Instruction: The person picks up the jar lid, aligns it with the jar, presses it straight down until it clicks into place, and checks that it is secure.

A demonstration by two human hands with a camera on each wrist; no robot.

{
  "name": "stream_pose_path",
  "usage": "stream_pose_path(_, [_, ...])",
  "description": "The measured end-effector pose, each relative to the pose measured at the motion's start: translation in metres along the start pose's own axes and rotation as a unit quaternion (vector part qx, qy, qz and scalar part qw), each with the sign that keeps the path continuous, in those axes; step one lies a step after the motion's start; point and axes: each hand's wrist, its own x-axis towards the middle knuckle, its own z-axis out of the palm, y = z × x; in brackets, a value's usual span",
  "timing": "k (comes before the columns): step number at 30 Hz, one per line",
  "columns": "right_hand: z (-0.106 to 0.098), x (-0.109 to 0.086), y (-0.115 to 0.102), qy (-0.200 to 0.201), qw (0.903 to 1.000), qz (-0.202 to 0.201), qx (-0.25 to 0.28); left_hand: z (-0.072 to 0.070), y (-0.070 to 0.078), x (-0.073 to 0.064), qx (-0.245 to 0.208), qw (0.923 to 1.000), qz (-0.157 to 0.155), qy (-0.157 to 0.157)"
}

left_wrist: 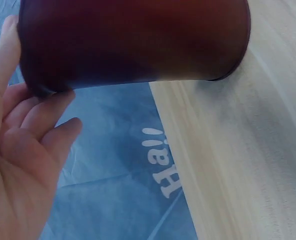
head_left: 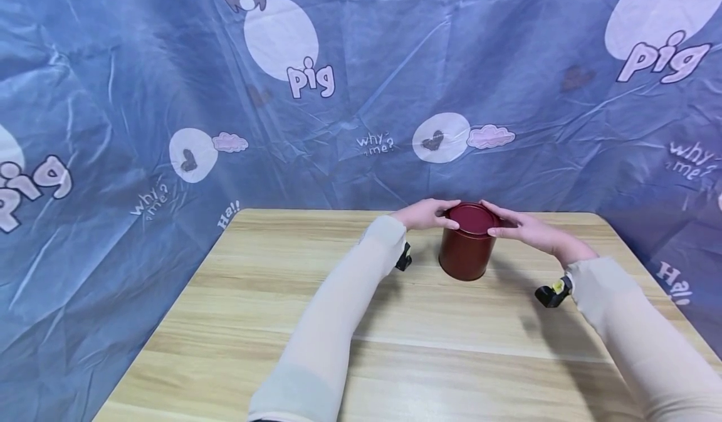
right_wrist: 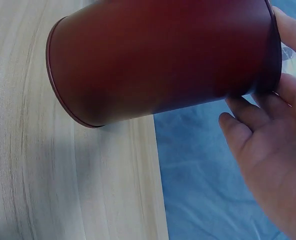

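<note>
A dark red cylindrical tin (head_left: 467,254) stands upright toward the back of the table, its round lid (head_left: 472,217) facing up. From the left, my left hand (head_left: 423,214) grips the lid's rim, thumb at the near side and fingers round the far side. Opposite it, my right hand (head_left: 533,230) holds the rim in the same way. In the left wrist view the fingers (left_wrist: 48,112) bend against the top end of the tin (left_wrist: 133,40). The right wrist view shows fingertips (right_wrist: 238,107) at that same end, with the tin's plain side (right_wrist: 158,55) filling the upper part.
Light wood-grain table (head_left: 225,321) carries the tin. A blue printed cloth (head_left: 361,96) hangs right behind its back edge and along both sides. Black wrist cameras (head_left: 554,293) sit under the pale sleeves (head_left: 333,309).
</note>
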Motion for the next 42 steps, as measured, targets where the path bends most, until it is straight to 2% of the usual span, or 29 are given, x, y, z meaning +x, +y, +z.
stream_pose_path(3, [0.000,0.001,0.000,0.001,1.0000,-0.004,-0.002,0.002,-0.001,-0.002,-0.009,0.9999,0.003,0.010])
stream_pose_path(6, [0.000,0.001,0.000,-0.006,1.0000,-0.003,0.000,0.002,-0.002,-0.002,0.001,0.9999,0.007,0.009])
stream_pose_path(14, [0.001,0.001,0.004,0.001,0.9999,-0.010,0.003,-0.001,0.000,0.002,0.028,0.9992,0.019,-0.021])
stream_pose_path(22, [0.000,-0.001,0.004,0.001,0.9999,-0.013,0.005,-0.007,0.008,0.002,0.046,0.9975,0.015,-0.051])
stream_pose_path(30, [-0.003,-0.003,0.004,-0.004,1.0000,-0.004,0.002,-0.010,0.014,0.002,0.049,0.9967,0.010,-0.064])
stream_pose_path(37, [-0.004,-0.001,0.003,-0.008,0.9999,-0.003,-0.010,-0.004,0.008,0.000,0.008,0.9993,0.000,-0.037])
stream_pose_path(42, [-0.005,-0.003,0.003,-0.011,0.9997,-0.018,-0.015,0.001,0.000,-0.007,-0.023,0.9995,-0.014,0.014])
